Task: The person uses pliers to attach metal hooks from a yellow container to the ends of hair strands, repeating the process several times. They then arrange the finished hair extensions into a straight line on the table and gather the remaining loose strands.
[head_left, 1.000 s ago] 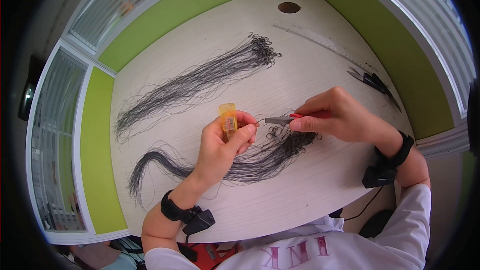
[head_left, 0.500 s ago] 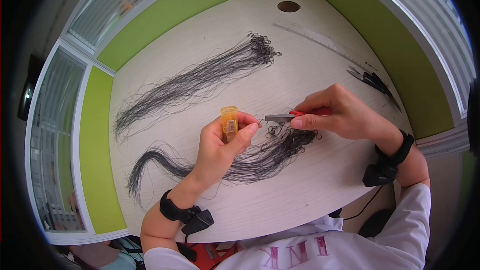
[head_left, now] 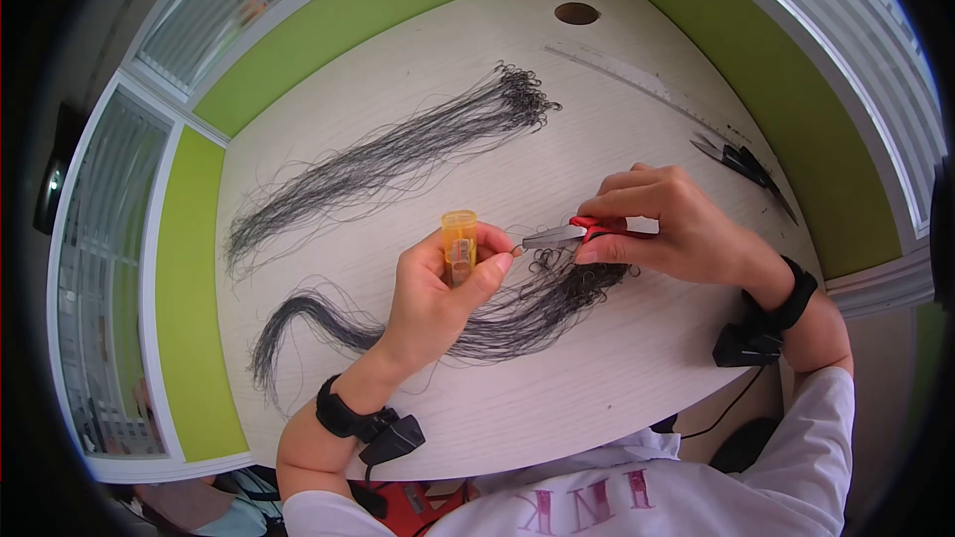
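Observation:
My left hand point(head_left: 453, 273) is closed around a small yellow translucent plastic case point(head_left: 459, 239), held upright. Its thumb and index fingertip pinch something tiny and dark, perhaps a hook end. From the right, my right hand point(head_left: 662, 224) grips red-handled scissors point(head_left: 555, 237), their blades pointing left right at those fingertips. Under both hands lies a bundle of dark lines point(head_left: 507, 328) with curved hooks point(head_left: 587, 278) at the right end. Part of that bundle is hidden behind my left hand and forearm.
A second bundle of hooked dark lines point(head_left: 388, 154) lies farther back on the white table point(head_left: 557, 388). Black scissors point(head_left: 746, 167) and a clear ruler point(head_left: 637, 85) are at the right. Green panels point(head_left: 756, 60) border the table, which has a round hole point(head_left: 577, 13).
The scissors have turned in my right hand, showing more of their blades and red handles, and their tips sit slightly farther left. My left hand has barely moved.

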Demonstrator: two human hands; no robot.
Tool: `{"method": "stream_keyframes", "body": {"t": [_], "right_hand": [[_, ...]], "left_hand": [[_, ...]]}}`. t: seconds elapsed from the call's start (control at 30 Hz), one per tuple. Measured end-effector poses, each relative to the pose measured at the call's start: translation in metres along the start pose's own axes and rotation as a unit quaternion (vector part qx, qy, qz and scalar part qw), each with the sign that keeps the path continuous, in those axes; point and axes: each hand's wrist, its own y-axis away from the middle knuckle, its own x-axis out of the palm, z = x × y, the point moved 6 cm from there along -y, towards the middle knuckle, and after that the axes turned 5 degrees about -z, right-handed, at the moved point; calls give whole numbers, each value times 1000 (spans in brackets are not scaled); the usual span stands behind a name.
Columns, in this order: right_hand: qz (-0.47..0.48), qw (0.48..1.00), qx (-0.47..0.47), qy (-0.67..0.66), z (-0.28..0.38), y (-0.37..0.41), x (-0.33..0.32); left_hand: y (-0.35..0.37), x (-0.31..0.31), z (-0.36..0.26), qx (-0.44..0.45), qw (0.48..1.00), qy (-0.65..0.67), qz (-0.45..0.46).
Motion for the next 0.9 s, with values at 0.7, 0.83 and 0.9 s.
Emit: {"method": "stream_keyframes", "body": {"t": [0.7, 0.83, 0.9], "right_hand": [[-30, 999, -35, 11, 0, -1, -4], [-43, 993, -96, 57, 3, 1, -3], [-33, 992, -105, 65, 3, 2, -1]], "left_hand": [[0, 3, 0, -17, 998, 48, 32], [1, 4, 1, -26, 999, 25, 34], [1, 3, 2, -37, 999, 6, 33]]}}
